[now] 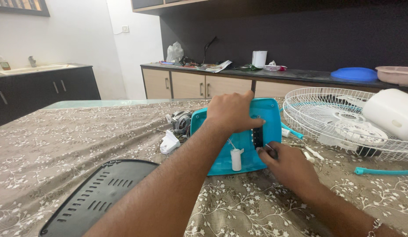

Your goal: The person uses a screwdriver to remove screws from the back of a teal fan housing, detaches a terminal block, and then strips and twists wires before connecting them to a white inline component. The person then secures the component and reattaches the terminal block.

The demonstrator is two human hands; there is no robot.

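A turquoise plastic fan base cover (pixel 269 114) lies propped on the table with its hollow inside facing me. My left hand (pixel 232 112) grips its upper edge and holds it steady. My right hand (pixel 289 169) is closed on a thin tool, probably a screwdriver (pixel 270 149), whose tip touches a dark switch block (pixel 258 137) inside the cover. A small white cylinder (pixel 236 159) sits in the cover near its lower edge. Behind the cover lie a fan motor (pixel 181 120) with wires and a white plastic piece (pixel 169 143).
A black vented panel (pixel 96 199) lies at the near left. A white wire fan guard (pixel 344 123) with a white housing (pixel 392 114) fills the right side. A turquoise rod (pixel 381 171) lies below the guard. A floral cloth (pixel 59 149) covers the table; counters stand behind.
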